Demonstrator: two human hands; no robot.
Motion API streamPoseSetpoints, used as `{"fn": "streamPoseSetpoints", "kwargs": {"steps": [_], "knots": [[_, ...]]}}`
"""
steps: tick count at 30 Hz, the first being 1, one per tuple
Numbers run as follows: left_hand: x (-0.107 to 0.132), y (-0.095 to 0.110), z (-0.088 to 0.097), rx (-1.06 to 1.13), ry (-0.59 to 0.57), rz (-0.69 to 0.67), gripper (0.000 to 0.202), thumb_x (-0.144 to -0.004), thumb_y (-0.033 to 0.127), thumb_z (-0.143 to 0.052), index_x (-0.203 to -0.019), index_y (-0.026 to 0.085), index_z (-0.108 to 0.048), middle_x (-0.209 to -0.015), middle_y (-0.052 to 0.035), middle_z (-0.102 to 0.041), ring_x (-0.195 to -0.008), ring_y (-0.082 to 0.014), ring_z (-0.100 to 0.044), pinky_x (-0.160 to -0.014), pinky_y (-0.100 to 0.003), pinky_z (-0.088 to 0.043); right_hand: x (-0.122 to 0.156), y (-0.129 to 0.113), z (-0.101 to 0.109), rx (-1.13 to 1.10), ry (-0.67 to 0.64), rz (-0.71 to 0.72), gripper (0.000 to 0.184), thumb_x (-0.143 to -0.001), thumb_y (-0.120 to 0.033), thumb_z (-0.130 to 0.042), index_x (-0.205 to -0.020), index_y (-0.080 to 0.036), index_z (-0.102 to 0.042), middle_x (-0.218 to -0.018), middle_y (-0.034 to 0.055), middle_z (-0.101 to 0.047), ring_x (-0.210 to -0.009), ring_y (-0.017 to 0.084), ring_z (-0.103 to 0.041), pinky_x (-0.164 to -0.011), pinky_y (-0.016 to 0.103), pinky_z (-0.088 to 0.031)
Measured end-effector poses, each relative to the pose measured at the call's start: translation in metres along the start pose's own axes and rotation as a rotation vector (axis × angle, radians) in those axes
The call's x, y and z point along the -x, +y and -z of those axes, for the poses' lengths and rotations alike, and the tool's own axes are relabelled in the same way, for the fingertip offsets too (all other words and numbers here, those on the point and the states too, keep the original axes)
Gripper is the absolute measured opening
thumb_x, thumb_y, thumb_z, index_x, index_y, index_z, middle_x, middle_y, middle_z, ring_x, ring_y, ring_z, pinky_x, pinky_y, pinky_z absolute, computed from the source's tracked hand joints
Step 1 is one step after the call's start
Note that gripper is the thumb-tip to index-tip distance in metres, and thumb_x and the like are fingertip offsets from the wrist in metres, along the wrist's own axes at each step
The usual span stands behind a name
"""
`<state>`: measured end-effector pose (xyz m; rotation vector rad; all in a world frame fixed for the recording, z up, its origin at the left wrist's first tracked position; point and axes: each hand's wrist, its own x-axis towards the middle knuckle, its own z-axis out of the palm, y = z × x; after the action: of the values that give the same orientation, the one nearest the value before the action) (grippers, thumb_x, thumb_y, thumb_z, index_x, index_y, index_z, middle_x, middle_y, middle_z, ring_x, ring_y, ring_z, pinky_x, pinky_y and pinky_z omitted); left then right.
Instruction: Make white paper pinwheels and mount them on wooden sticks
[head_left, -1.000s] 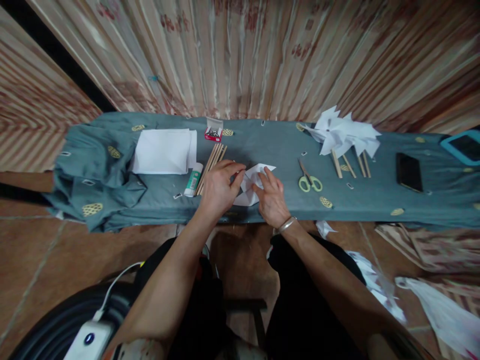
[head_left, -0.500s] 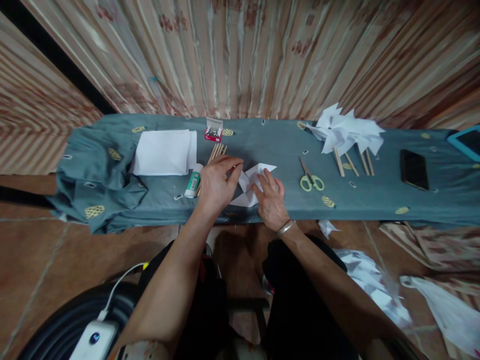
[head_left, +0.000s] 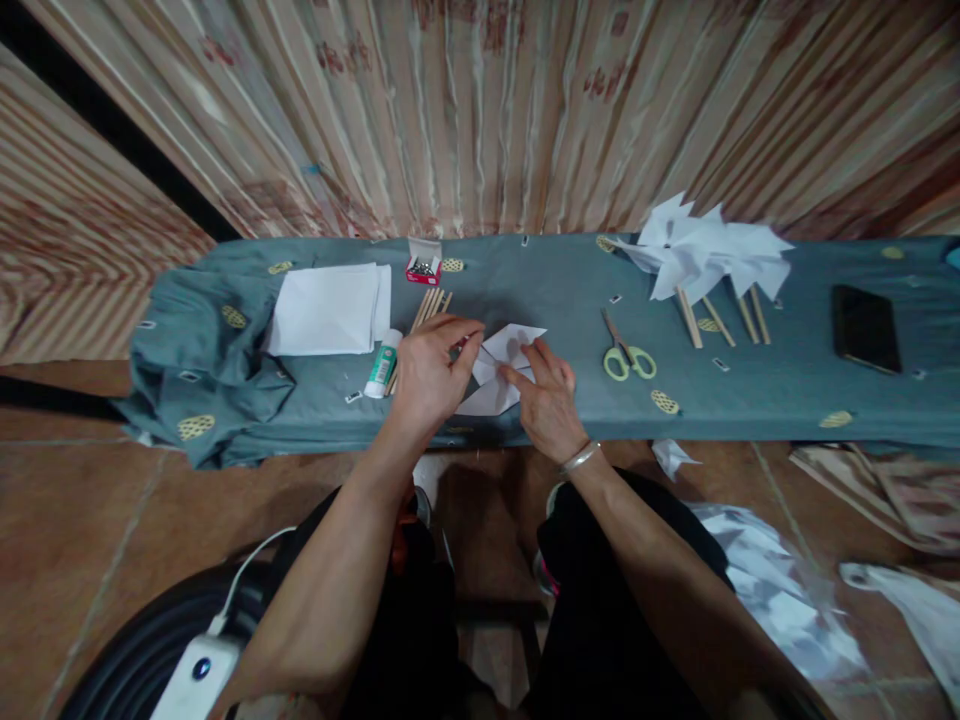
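A partly folded white paper lies on the grey-blue cloth-covered bench in front of me. My left hand pinches a flap of the paper at its left side, fingers curled together. My right hand, with a bracelet on the wrist, presses on the paper's right part with the index finger pointing to the centre. A bundle of wooden sticks and a glue stick lie just left of my left hand.
A stack of white sheets lies at the left, a small red box of pins at the back. Green-handled scissors, finished paper pinwheels and a black phone lie to the right. Paper scraps litter the floor.
The camera has drifted, so the bench sits slightly lower and further left. My hands stay on the paper; the left fingers have closed more tightly on the flap.
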<state>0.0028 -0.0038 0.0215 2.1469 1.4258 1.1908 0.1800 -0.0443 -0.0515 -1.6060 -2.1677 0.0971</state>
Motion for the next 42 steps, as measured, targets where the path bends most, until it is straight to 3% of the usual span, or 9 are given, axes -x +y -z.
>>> {"fn": "streamPoseSetpoints", "kwargs": {"steps": [15,31,37,42], "knots": [[0.001,-0.005,0.006,-0.051,-0.013,0.008,0.021,-0.087,0.024,-0.056,-0.094,0.017,-0.075,-0.095,-0.0058,-0.074,-0.088,-0.0178,-0.068,-0.084,-0.028,-0.052,-0.015,0.017,0.002,-0.300,0.061,-0.085,0.047,-0.089,-0.013,-0.036,-0.128,-0.022,-0.061,-0.139,0.0095,-0.056,-0.137,0.025,-0.041,-0.108,0.051,-0.039],[0.006,-0.007,0.003,-0.056,-0.038,0.029,0.022,-0.087,0.025,-0.055,-0.094,0.018,-0.075,-0.096,-0.0059,-0.074,-0.088,-0.0188,-0.068,-0.083,-0.029,-0.052,-0.019,0.022,0.000,-0.271,0.097,-0.084,0.042,-0.093,-0.017,-0.035,-0.126,-0.022,-0.062,-0.136,0.0083,-0.059,-0.137,0.025,-0.043,-0.109,0.051,-0.040],[0.005,-0.010,0.001,-0.055,-0.039,0.036,0.023,-0.087,0.026,-0.056,-0.095,0.017,-0.075,-0.096,-0.0063,-0.074,-0.088,-0.0190,-0.068,-0.083,-0.029,-0.052,-0.018,0.034,0.003,-0.263,0.171,-0.179,0.041,-0.091,-0.020,-0.040,-0.127,-0.016,-0.060,-0.134,0.0137,-0.060,-0.127,0.026,-0.054,-0.107,0.047,-0.043],[0.011,-0.018,0.002,-0.083,-0.108,0.058,0.023,-0.086,0.028,-0.056,-0.095,0.017,-0.075,-0.096,-0.0072,-0.074,-0.085,-0.0190,-0.068,-0.079,-0.029,-0.053,-0.018,0.043,0.005,-0.273,0.217,-0.252,0.042,-0.088,-0.023,-0.046,-0.126,-0.011,-0.059,-0.128,0.0173,-0.064,-0.120,0.029,-0.058,-0.105,0.046,-0.045]]}}
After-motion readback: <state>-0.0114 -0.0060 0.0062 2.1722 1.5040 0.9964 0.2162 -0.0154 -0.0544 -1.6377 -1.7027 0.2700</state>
